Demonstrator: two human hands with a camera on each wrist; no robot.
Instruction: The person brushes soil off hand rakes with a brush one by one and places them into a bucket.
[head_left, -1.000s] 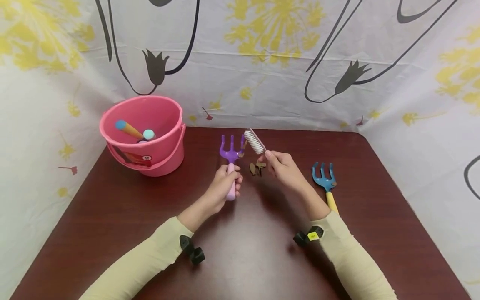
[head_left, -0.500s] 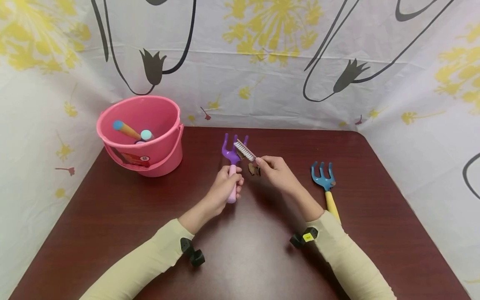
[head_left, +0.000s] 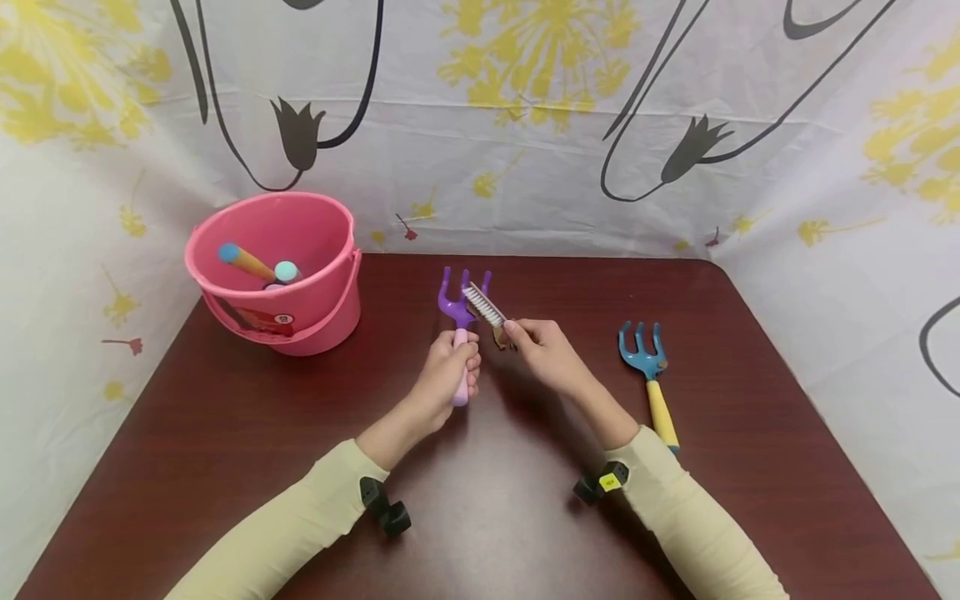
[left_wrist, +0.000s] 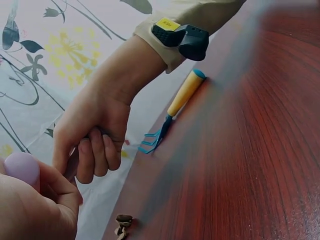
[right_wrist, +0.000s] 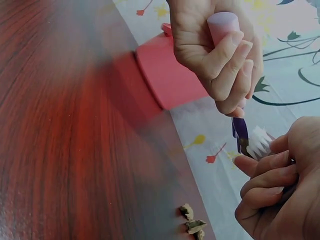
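The head view looks forward and down on the bench (head_left: 480,517). Nearer, both wrist views face inward, sharing brown scraps (right_wrist: 195,226).

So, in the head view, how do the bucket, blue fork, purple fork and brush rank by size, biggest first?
1. Bucket
2. Blue fork and purple fork: too alike to rank
3. Brush, partly hidden by the right hand

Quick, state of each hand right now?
Left hand: closed, holding a purple three-pronged garden fork by its light-pink handle.
Right hand: closed, holding a white-bristled brush.
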